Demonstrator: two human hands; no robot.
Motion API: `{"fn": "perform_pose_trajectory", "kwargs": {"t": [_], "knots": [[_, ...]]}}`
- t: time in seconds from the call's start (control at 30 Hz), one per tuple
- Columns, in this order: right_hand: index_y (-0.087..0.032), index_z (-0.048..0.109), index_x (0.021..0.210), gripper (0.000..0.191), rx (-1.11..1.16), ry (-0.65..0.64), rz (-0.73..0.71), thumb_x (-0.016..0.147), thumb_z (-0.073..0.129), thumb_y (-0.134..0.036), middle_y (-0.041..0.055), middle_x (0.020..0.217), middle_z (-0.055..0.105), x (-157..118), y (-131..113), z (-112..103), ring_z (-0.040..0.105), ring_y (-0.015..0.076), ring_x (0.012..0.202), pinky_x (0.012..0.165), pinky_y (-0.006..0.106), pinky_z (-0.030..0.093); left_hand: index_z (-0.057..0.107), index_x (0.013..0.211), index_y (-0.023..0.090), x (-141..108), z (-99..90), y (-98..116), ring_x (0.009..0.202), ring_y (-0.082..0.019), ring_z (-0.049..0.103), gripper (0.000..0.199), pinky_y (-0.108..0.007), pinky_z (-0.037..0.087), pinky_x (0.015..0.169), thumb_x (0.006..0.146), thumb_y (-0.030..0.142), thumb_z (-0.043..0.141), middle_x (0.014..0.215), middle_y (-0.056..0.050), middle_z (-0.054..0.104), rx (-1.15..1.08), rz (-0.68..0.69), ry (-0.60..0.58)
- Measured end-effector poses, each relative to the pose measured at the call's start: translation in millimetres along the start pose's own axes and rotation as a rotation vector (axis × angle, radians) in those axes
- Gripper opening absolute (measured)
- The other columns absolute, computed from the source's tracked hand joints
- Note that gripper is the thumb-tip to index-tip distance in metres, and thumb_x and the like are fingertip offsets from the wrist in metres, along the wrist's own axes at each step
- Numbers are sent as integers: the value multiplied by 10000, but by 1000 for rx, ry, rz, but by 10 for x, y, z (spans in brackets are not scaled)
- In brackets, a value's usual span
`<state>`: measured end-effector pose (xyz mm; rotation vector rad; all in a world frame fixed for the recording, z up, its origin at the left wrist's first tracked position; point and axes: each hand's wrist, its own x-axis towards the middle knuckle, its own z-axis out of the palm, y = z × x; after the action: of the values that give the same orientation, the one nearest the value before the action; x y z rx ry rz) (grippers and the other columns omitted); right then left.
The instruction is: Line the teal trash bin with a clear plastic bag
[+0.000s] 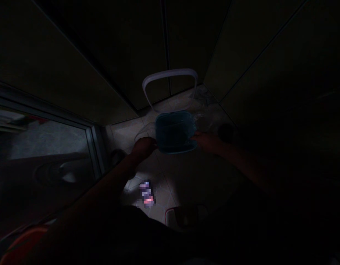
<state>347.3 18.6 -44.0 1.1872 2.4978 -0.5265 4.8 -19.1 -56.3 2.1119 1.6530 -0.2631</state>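
A blue-green plastic bin (175,134) is in front of me in dim light, its opening facing up. My left hand (145,146) is closed at its left edge. At the right edge, my right hand (205,141) grips with fingers over the rim. Thin clear plastic (145,132), like a bag, spreads out on both sides of the bin. A pale loop-shaped frame (170,73) stands up behind the bin. Darkness hides exactly how much of the plastic is between my fingers.
A lit, blurred-out phone-like object (147,193) lies on the tiled floor (165,176). Dark panels (192,44) rise behind the bin. A framed opening (95,151) stands at left, an orange container (26,243) at bottom left, and a small red-edged object (171,217) near my legs.
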Motion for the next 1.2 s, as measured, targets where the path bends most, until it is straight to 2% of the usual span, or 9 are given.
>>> {"fn": "perform_pose_trajectory", "kwargs": {"t": [0.17,0.3,0.43,0.63,0.83,0.97,1.2], "knots": [[-216,763,1213,309,-14,-37,22,1030,515,-189,107,1293,726,-14,32,-7,713,255,1105,837,319,505,810,965,243,-20,25,-77,989,-226,738,174,-316,522,858,950,286,642,1092,-63,785,-69,44,4],[-204,744,1169,255,-7,16,54,1031,534,-246,101,1225,754,-52,73,35,715,250,1052,785,308,468,779,970,238,-61,48,-116,970,-205,723,140,-302,509,834,935,255,644,1068,-57,756,-96,104,10],[-209,737,1109,235,-5,23,87,1034,524,-274,87,1136,779,-76,76,29,719,240,970,720,297,425,752,969,228,-109,50,-97,935,-205,709,130,-302,502,795,931,265,633,1048,-62,742,-86,84,22],[-208,755,1017,165,3,28,77,964,611,-269,72,1127,791,-95,89,-20,721,243,983,735,295,432,714,920,216,-176,50,-76,915,-197,702,152,-309,503,796,913,187,565,1039,-65,745,-87,94,34],[-231,792,992,144,34,-58,52,915,680,-279,57,1101,803,-118,130,52,726,243,978,750,296,459,748,933,223,-208,200,-114,962,-210,713,202,-319,524,827,921,190,549,1095,-71,753,-65,119,-18],[-233,812,979,152,50,-87,29,919,677,-269,52,1082,806,-120,117,80,726,239,964,762,304,470,768,941,229,-220,290,-122,1050,-211,715,219,-319,532,911,913,169,559,1144,-69,747,-63,143,-51],[-215,833,966,163,63,-83,59,901,684,-231,83,1111,797,-115,75,105,715,247,980,811,320,493,785,988,207,-211,275,-42,1068,-238,713,248,-344,530,902,966,182,539,1174,-101,753,99,145,-57]]}}
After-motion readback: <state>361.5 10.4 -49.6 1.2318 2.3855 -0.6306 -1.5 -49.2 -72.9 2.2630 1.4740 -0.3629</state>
